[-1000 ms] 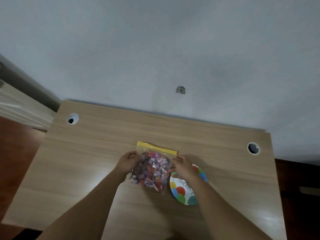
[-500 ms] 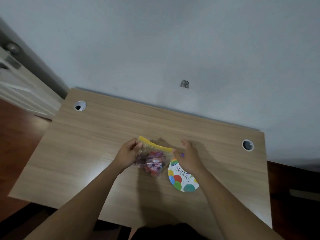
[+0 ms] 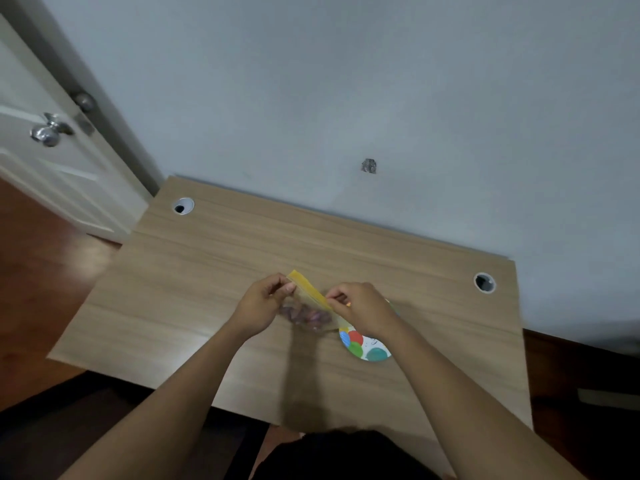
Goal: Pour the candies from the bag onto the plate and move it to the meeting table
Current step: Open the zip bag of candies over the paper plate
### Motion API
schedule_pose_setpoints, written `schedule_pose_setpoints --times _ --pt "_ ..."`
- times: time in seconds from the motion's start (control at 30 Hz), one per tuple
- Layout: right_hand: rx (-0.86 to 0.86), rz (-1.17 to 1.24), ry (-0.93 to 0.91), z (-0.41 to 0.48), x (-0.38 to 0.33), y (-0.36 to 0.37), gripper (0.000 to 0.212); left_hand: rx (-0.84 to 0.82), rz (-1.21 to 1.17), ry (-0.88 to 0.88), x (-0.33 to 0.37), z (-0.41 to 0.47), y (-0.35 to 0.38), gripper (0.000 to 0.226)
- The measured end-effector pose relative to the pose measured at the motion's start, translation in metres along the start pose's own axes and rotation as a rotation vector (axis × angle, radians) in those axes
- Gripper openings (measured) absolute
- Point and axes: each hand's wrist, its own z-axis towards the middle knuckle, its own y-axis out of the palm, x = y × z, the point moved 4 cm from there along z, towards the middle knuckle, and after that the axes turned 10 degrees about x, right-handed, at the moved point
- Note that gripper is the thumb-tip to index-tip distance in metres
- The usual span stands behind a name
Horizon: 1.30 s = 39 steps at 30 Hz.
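Note:
A clear zip bag of wrapped candies (image 3: 306,311) with a yellow seal strip is held upright just above the wooden desk (image 3: 207,289). My left hand (image 3: 261,304) pinches the strip's left end. My right hand (image 3: 360,310) pinches the strip near its right end. The candies hang blurred in the bag's lower part between my hands. A paper plate (image 3: 363,346) with coloured dots lies on the desk under my right wrist, partly hidden by it.
The desk stands against a grey wall and has a cable hole at the back left (image 3: 183,206) and another at the back right (image 3: 484,282). A white door with a metal knob (image 3: 50,131) is at the far left. Dark wooden floor surrounds the desk.
The bag has been lifted from lying flat to hanging upright. Both hands have shifted from its sides to its yellow seal strip. My head has pulled back, showing more of the door.

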Motion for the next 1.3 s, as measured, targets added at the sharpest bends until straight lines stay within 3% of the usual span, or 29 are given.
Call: schedule_pose_setpoints --times 0.13,0.23,0.33,0.43,0.57,0.77,0.83,0.93,1.0,1.17,1.3 --pt "0.0 0.092 0.103 -0.01 -0.007 0.006 0.011 0.063 0.043 0.047 0.003 -0.006 -0.009 0.011" --pt "-0.03 0.145 0.157 -0.016 -0.011 0.008 0.003 0.226 0.071 0.026 0.007 -0.016 -0.015 0.017" --pt "-0.029 0.189 0.214 -0.021 -0.012 0.007 0.006 0.398 0.141 -0.2 0.004 -0.037 -0.021 0.032" --pt "-0.046 0.255 0.259 -0.03 -0.013 0.005 0.009 0.188 -0.088 -0.414 0.009 -0.061 -0.007 0.045" --pt "-0.093 0.34 0.275 -0.043 -0.021 0.002 0.009 0.002 -0.276 -0.449 0.025 -0.083 0.016 0.049" --pt "-0.122 0.495 0.293 -0.06 -0.031 0.007 0.015 0.042 -0.407 -0.436 0.026 -0.096 0.023 0.025" --pt "-0.128 0.562 0.305 -0.065 -0.031 0.009 0.018 0.054 -0.443 -0.453 0.021 -0.099 0.021 0.029" --pt "-0.133 0.617 0.312 -0.07 -0.03 0.013 0.005 0.091 -0.443 -0.455 0.019 -0.104 0.02 0.042" --pt "-0.145 0.633 0.32 -0.074 -0.029 0.014 0.002 0.098 -0.412 -0.421 0.021 -0.106 0.022 0.039" --pt "-0.159 0.63 0.374 -0.085 -0.021 0.01 0.018 0.095 -0.368 -0.361 0.028 -0.112 0.029 0.027" --pt "-0.125 0.59 0.384 -0.092 -0.02 0.001 0.013 0.097 -0.389 -0.368 0.034 -0.118 0.037 0.022"
